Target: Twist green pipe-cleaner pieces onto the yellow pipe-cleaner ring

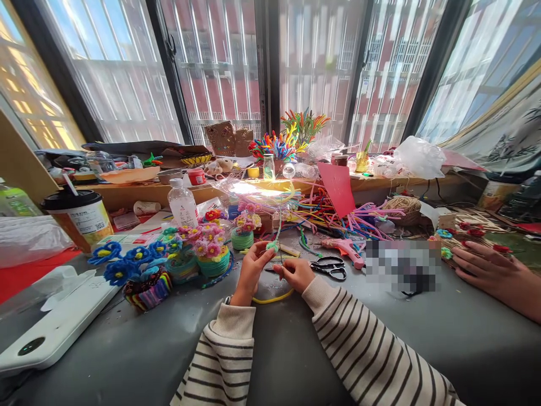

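Observation:
My left hand (255,266) pinches a small mint-green pipe-cleaner piece (271,246), curled into a bud, between thumb and fingers. A thin pale strand (279,220) rises from it. Close beside, my right hand (298,274) is closed, its fingertips on a thin dark stem below the green piece; where the stem joins is too small to tell. A yellow pipe cleaner (274,300) curves on the table under both hands. Black-handled scissors (332,267) lie right of my right hand, with a pink glue gun (345,249) behind them.
Pipe-cleaner flowers stand left in pots: blue ones (136,260) and pink ones (210,239). A white power bank (54,332) and a lidded cup (80,217) are further left. Loose pipe cleaners (361,219) pile up behind. Another person's hand (492,270) rests at the right.

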Available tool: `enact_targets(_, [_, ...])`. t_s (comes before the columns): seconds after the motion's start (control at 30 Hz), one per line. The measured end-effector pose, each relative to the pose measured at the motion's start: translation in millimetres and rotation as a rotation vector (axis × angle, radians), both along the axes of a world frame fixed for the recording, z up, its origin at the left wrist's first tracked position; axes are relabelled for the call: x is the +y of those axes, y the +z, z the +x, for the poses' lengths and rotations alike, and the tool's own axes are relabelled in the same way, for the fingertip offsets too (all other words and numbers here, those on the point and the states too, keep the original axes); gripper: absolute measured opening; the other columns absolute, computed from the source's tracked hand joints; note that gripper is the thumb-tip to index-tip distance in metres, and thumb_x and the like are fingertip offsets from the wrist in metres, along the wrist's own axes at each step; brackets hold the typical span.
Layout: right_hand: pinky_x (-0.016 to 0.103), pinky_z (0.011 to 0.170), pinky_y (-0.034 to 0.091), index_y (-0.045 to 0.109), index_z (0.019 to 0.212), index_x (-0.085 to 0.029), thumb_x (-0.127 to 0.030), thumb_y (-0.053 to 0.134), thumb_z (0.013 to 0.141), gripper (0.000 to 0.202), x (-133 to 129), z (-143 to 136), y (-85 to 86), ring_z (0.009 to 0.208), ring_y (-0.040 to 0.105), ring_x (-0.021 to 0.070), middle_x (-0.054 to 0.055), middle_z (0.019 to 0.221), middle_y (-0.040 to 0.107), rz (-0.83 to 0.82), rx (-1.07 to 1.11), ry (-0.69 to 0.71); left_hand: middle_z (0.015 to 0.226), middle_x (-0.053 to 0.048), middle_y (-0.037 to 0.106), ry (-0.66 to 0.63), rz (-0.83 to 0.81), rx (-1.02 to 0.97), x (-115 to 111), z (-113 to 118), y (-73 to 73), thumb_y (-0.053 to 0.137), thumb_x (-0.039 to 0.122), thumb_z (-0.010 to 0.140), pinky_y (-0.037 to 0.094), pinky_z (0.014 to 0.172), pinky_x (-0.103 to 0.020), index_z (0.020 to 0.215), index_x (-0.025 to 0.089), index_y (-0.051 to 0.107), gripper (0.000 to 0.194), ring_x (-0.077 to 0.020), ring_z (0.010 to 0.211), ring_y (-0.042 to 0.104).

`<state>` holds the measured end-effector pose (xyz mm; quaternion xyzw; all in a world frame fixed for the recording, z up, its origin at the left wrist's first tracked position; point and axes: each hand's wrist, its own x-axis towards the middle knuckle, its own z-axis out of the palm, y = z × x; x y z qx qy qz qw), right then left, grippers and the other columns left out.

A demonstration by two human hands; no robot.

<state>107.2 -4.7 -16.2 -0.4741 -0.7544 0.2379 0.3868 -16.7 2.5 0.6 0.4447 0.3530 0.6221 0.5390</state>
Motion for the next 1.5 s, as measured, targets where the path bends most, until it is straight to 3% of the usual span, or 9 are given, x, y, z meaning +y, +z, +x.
enact_targets(0.23, [0.020,0.041,0.021,0.048,0.045,-0.014,-0.058,0.036,0.069,0.052,0.2,2.0,2.7,0.040,0.031,0.0057,-0.003,0.040,0.037,0.013,-0.013,0.020,0.079,-0.002,0.058,-0.078,0.006,0.079,2.5,-0.6,-3.4,0.064,0.023,0.055,0.041,0.077,-0.030,0.084,0.016,0.054,0.031,-0.0146,0.080,0.054])
enact_targets(0.43, [0.020,0.041,0.021,0.042,0.046,-0.015,-0.058,0.034,0.070,0.050,1.6,2.9,1.0,0.042,0.032,0.0058,-0.003,0.043,0.036,0.046,-0.040,-0.001,0.077,0.000,0.058,0.001,0.018,0.014,0.7,-0.9,-1.7,0.064,0.025,0.056,0.041,0.076,-0.029,0.083,0.016,0.054,0.031,-0.0126,0.076,0.055])
enact_targets(0.57, [0.020,0.041,0.021,0.044,0.046,-0.015,-0.058,0.034,0.070,0.050,3.9,2.6,-2.0,0.042,0.033,0.0058,-0.003,0.043,0.038,0.069,-0.064,0.006,0.080,-0.002,0.059,0.043,0.012,-0.006,-0.4,-1.0,0.1,0.064,0.025,0.055,0.041,0.076,-0.029,0.083,0.015,0.053,0.032,-0.0135,0.076,0.055])
enact_targets(0.8, [0.020,0.043,0.025,0.050,0.049,-0.014,-0.058,0.033,0.071,0.052,6.9,2.8,-4.7,0.043,0.037,0.0066,-0.001,0.044,0.045,0.046,-0.074,-0.009,0.076,-0.002,0.059,-0.030,0.009,0.130,-1.3,0.1,0.6,0.064,0.025,0.054,0.041,0.073,-0.027,0.083,0.015,0.056,0.031,-0.0135,0.076,0.054])
enact_targets(1.27, [0.019,0.044,0.030,0.051,0.044,-0.015,-0.055,0.040,0.070,0.048,8.8,4.8,-8.2,0.042,0.042,0.0072,0.000,0.045,0.054,0.038,-0.045,-0.053,0.077,-0.002,0.058,-0.038,-0.008,0.087,4.4,-0.8,-6.3,0.065,0.026,0.054,0.043,0.074,-0.030,0.081,0.014,0.054,0.031,-0.0131,0.074,0.054])
enact_targets(1.5, [0.019,0.043,0.029,0.054,0.044,-0.014,-0.056,0.038,0.070,0.051,5.9,2.8,-6.4,0.040,0.041,0.0064,0.000,0.042,0.051,0.039,-0.050,-0.060,0.075,-0.001,0.058,-0.029,-0.035,0.063,3.8,-0.1,-4.5,0.065,0.027,0.053,0.043,0.076,-0.031,0.080,0.014,0.054,0.032,-0.0129,0.072,0.055])
